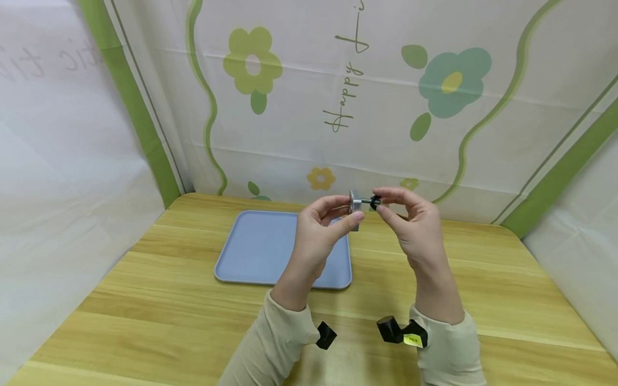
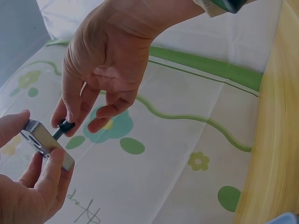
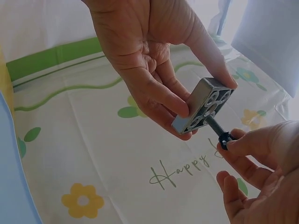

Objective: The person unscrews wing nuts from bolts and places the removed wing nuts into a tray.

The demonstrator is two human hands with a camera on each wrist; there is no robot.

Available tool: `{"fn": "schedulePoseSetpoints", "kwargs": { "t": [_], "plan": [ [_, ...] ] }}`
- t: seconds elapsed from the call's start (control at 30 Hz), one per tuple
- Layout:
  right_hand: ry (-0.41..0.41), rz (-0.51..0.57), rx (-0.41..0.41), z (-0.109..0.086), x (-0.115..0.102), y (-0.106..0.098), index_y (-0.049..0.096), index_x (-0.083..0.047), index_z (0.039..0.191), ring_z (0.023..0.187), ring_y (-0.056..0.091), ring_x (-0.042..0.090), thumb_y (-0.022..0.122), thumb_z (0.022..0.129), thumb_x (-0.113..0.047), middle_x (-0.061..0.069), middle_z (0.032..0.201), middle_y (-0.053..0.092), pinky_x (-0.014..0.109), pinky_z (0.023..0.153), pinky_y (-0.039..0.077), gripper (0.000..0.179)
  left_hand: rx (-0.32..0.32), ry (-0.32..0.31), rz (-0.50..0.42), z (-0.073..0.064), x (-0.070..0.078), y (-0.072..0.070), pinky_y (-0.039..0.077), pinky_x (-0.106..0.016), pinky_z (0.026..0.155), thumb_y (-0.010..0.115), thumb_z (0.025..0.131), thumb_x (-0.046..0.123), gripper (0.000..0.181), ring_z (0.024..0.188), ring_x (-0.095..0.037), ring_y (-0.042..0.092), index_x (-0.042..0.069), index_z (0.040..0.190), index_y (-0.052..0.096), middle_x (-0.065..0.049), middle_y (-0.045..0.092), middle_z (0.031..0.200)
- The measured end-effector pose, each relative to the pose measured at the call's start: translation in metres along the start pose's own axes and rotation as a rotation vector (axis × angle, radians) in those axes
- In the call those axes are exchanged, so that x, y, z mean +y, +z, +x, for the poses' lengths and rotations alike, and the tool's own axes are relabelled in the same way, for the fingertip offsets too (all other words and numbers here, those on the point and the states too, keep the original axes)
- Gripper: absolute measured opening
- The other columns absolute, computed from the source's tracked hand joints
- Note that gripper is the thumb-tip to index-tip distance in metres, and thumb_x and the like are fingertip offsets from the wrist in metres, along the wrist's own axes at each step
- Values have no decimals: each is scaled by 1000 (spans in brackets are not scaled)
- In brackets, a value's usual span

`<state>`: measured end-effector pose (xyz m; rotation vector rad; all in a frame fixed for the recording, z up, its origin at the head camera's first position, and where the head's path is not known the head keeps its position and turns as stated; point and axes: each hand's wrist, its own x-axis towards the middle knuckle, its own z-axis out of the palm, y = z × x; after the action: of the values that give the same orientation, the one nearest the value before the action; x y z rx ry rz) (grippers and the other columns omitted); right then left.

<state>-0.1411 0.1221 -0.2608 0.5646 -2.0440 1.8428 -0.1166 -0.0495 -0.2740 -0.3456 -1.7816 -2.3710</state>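
Observation:
My left hand (image 1: 316, 230) holds a small rectangular silver metal block (image 1: 355, 203) between thumb and fingers, up above the table. Several round holes show on the block's face (image 3: 210, 105) in the right wrist view. From that face a threaded bolt (image 3: 215, 126) sticks out toward my right hand (image 1: 417, 228). The thumb and index finger of that hand pinch a small black nut-like piece (image 3: 226, 140) on the bolt, apart from the block. In the left wrist view the black piece (image 2: 65, 125) is partly covered by fingertips.
A light blue tray (image 1: 260, 246) lies on the wooden table (image 1: 145, 300), behind and left of my hands. A white floral cloth (image 1: 299, 107) hangs at the back, with more cloth at both sides. Black wrist devices (image 1: 401, 331) sit by my sleeves.

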Motion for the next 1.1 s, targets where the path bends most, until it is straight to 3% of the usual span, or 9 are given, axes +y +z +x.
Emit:
{"fn": "schedulePoseSetpoints", "kwargs": {
  "t": [0.23,0.47,0.73,1.1],
  "plan": [
    [11,79,60,0,-1,0,73,-5,105,98,56,17,65,93,3,-9,96,67,19,76,50,17,-3,-8,-6,0,0,1,58,-27,84,74,87,0,34,105,-14,65,0,120,65,-4,66,111],
    [94,212,200,0,-3,0,74,-9,93,71,61,10,62,98,-7,-3,72,63,21,62,46,13,3,-14,3,-1,0,1,58,-27,84,74,87,1,34,105,-15,65,1,120,65,-4,66,112],
    [131,200,147,-1,-4,0,73,-6,95,66,65,9,61,99,-14,-4,65,68,23,62,43,15,2,-15,-3,-1,1,1,58,-28,84,75,87,2,33,105,-15,65,1,119,66,-4,66,112],
    [170,139,75,-1,-4,-3,75,-16,92,74,65,9,62,100,-20,-8,71,71,25,68,46,17,11,-11,-2,0,1,1,58,-28,85,75,86,1,33,105,-15,65,1,118,66,-4,66,110]
  ]
}}
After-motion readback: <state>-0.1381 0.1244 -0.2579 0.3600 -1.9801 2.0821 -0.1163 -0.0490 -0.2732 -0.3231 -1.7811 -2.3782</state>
